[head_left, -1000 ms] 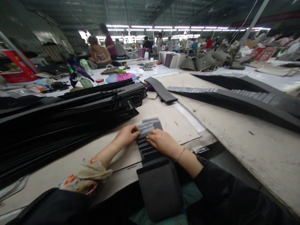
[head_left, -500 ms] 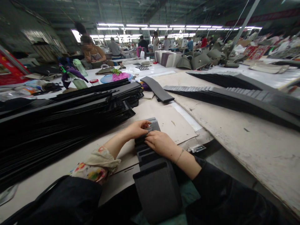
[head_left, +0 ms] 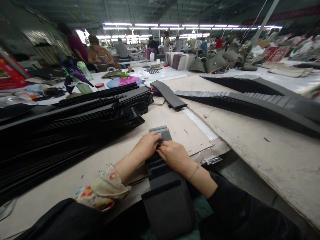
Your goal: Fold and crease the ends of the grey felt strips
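A fanned stack of dark grey card pieces (head_left: 163, 173) runs from my lap up onto the worktable (head_left: 250, 133). My left hand (head_left: 147, 146) rests on the stack's far end, fingers curled and pinching the top grey pieces (head_left: 161, 130). My right hand (head_left: 175, 156) lies over the same pieces just beside it, fingers bent down and pressing on them. Both thumbs meet at the middle of the stack. A floral sleeve cover (head_left: 102, 190) sits on my left forearm.
A large pile of flat black sheets (head_left: 75, 116) fills the table to my left. Long fanned rows of dark pieces (head_left: 250, 100) lie at the right, a short stack (head_left: 168, 95) ahead. Several people work at far tables (head_left: 100, 53). A blue bowl (head_left: 123, 81) stands behind the pile.
The fanned top pieces have been pushed together; fewer grey edges show now. My left hand has slid inward over the stack's end, close against my right hand.
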### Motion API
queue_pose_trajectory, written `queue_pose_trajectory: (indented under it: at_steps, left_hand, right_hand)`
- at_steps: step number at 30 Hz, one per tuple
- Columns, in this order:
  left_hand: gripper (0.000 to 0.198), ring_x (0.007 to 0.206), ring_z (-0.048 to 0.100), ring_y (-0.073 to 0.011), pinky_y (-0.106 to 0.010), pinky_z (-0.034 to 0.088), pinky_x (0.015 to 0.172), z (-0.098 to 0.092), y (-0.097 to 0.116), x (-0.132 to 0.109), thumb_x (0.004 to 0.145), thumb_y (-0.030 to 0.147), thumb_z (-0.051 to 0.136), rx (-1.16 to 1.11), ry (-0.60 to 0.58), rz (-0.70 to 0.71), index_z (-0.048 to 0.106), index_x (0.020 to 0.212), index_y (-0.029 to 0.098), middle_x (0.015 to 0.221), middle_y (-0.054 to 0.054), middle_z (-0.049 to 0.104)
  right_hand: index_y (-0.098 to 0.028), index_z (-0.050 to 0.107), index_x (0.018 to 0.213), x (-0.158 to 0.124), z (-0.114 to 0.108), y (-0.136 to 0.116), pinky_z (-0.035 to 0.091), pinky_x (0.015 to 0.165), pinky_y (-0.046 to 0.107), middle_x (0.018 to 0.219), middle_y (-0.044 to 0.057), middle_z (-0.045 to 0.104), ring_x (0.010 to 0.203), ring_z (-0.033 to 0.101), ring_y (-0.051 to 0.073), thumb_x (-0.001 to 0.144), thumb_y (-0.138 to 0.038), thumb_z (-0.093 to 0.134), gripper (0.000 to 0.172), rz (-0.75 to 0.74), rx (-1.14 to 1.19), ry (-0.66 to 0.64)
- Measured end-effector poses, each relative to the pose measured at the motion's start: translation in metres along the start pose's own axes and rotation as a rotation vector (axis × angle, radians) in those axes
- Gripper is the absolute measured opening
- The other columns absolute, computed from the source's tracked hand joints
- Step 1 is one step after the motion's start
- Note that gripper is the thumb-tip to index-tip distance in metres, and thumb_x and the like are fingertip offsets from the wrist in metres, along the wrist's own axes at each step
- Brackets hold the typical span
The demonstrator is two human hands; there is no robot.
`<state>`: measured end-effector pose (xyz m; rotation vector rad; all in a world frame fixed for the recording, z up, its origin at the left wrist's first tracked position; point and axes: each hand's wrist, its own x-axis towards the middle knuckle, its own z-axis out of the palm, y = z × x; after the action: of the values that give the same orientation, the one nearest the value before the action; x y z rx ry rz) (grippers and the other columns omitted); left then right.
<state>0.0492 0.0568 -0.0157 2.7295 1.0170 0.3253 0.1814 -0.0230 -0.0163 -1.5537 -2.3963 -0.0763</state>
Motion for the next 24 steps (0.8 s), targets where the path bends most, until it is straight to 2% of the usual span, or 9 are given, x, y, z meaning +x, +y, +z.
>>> queue_pose_trajectory:
  at_steps: [6, 10, 12, 14, 18, 21, 24]
  left_hand:
    - [0.023, 0.08, 0.051, -0.0188, -0.03, 0.042, 0.075, -0.001, 0.009, -0.005, 0.078, 0.008, 0.04, 0.135, -0.055, 0.057, 0.062, 0.084, 0.015, 0.083, -0.007, 0.056]
    - [0.027, 0.082, 0.051, -0.0182, -0.029, 0.042, 0.075, -0.007, 0.009, -0.008, 0.076, 0.005, 0.038, 0.131, -0.11, 0.069, 0.061, 0.088, 0.015, 0.085, -0.006, 0.056]
    - [0.03, 0.084, 0.051, -0.0182, -0.029, 0.042, 0.077, -0.008, 0.007, -0.01, 0.078, 0.008, 0.038, 0.117, -0.108, 0.064, 0.06, 0.096, 0.017, 0.089, -0.006, 0.056]
    - [0.031, 0.087, 0.051, -0.0188, -0.029, 0.042, 0.078, -0.007, 0.006, -0.012, 0.081, 0.012, 0.038, 0.117, -0.091, 0.046, 0.058, 0.104, 0.019, 0.095, -0.006, 0.056]
    - [0.03, 0.091, 0.051, -0.0197, -0.03, 0.041, 0.082, -0.001, 0.006, -0.014, 0.08, 0.011, 0.039, 0.109, -0.06, 0.02, 0.06, 0.101, 0.019, 0.095, -0.007, 0.057]
    - [0.027, 0.091, 0.051, -0.0202, -0.031, 0.041, 0.082, 0.002, 0.005, -0.014, 0.079, 0.011, 0.04, 0.056, -0.029, 0.016, 0.061, 0.095, 0.018, 0.094, -0.007, 0.058]
    - [0.024, 0.092, 0.052, -0.0195, -0.031, 0.041, 0.083, 0.001, 0.0, -0.014, 0.08, 0.013, 0.041, -0.04, 0.016, 0.026, 0.061, 0.093, 0.019, 0.096, -0.006, 0.059]
  right_hand:
    - [-0.014, 0.059, 0.081, 0.001, 0.002, 0.0, 0.04, 0.072, 0.027, 0.082, 0.007, 0.058, 0.079, 0.052, 0.017, 0.085, -0.018, 0.04, 0.02, 0.013, 0.01, 0.015]
    - [-0.014, 0.055, 0.085, 0.002, 0.003, 0.006, 0.042, 0.076, 0.029, 0.084, 0.007, 0.056, 0.082, 0.051, 0.018, 0.078, -0.013, 0.045, 0.012, 0.115, 0.12, 0.1]
    - [-0.013, 0.052, 0.091, 0.004, 0.004, 0.012, 0.041, 0.08, 0.032, 0.09, 0.008, 0.056, 0.088, 0.05, 0.019, 0.076, -0.013, 0.046, 0.016, 0.184, 0.206, 0.172]
    - [-0.011, 0.049, 0.101, 0.007, 0.005, 0.018, 0.04, 0.085, 0.033, 0.1, 0.01, 0.056, 0.095, 0.049, 0.02, 0.075, -0.012, 0.047, 0.027, 0.206, 0.276, 0.221]
    - [-0.011, 0.041, 0.116, 0.011, 0.008, 0.024, 0.039, 0.087, 0.032, 0.105, 0.009, 0.057, 0.098, 0.05, 0.019, 0.075, -0.01, 0.048, 0.042, 0.163, 0.333, 0.139]
    - [-0.011, 0.041, 0.117, 0.013, 0.008, 0.023, 0.04, 0.083, 0.031, 0.098, 0.009, 0.059, 0.094, 0.052, 0.018, 0.078, -0.012, 0.046, 0.04, 0.154, 0.262, 0.067]
    - [-0.011, 0.047, 0.112, 0.016, 0.004, 0.02, 0.039, 0.082, 0.031, 0.095, 0.01, 0.06, 0.091, 0.052, 0.02, 0.081, -0.013, 0.044, 0.031, 0.088, 0.092, 0.004]
